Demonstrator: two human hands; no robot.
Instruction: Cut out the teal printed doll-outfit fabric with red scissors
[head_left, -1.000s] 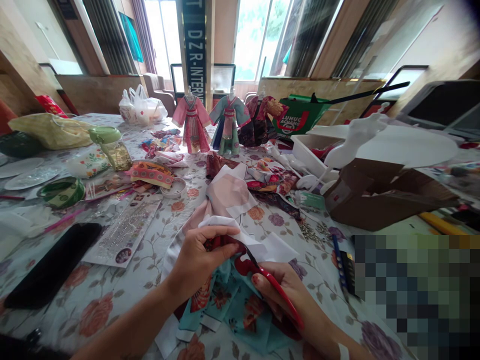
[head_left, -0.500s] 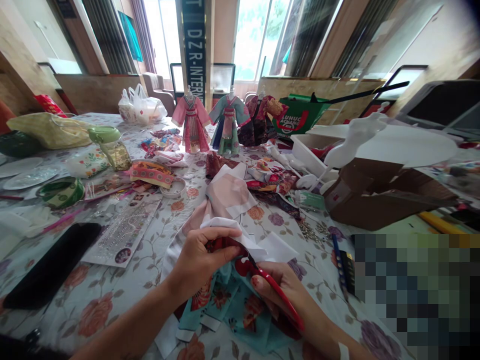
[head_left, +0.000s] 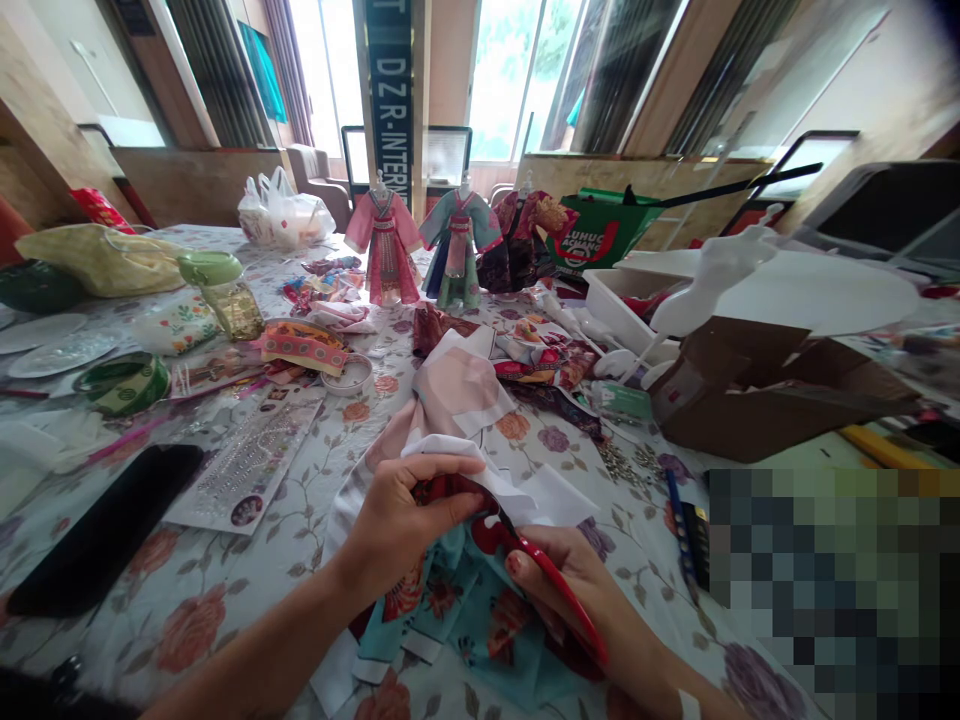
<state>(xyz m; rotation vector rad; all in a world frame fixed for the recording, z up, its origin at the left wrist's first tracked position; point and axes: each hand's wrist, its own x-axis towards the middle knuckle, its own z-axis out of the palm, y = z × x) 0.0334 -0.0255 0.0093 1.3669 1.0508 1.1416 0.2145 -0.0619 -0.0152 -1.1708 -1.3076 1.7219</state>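
Note:
Between its thumb and fingers, my left hand (head_left: 405,520) pinches a piece of printed fabric (head_left: 480,590), turquoise with red and orange figures and white edges. My right hand (head_left: 566,575) is closed round the red handles of a pair of scissors (head_left: 566,600). The dark blades point up and left to the fabric beside my left fingertips; whether they are spread cannot be made out. White and pale pink cloth (head_left: 461,385) runs from behind my hands toward the middle of the table. The lower fabric hangs in folds onto the tablecloth (head_left: 292,590).
A black phone (head_left: 105,530) and a sheet of stick-on gems (head_left: 247,465) lie left. Green tape (head_left: 124,385) stands behind them. Small robes on stands, one pink (head_left: 384,245), rise at the back. A cardboard box (head_left: 765,390) and blue pen (head_left: 679,530) are right.
The scissors and my right hand have shifted very slightly right. My left hand keeps its pinch on the fabric in nearly the same place.

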